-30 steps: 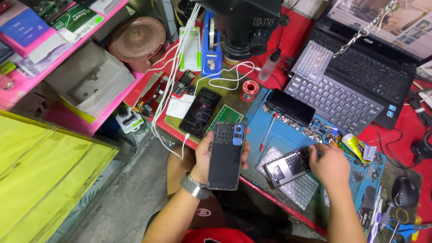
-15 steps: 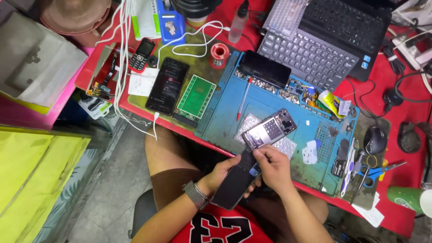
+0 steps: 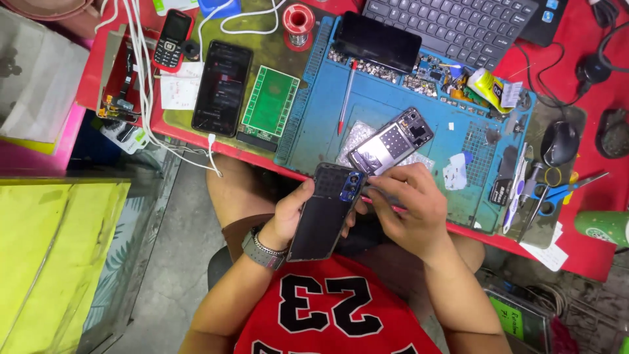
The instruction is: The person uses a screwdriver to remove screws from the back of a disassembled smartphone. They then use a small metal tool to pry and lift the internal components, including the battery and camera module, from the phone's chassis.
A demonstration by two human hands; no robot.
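The left hand [image 3: 288,219] grips a black back cover [image 3: 325,211] upright over the lap, just off the bench [image 3: 576,255] edge. The right hand [image 3: 409,210] has left the opened phone [image 3: 391,141], which half a second ago it held; that phone now lies on the blue mat [image 3: 393,92]. Its fingers pinch at the cover's camera corner, closed around something too small to make out. Work has shifted from phone to cover.
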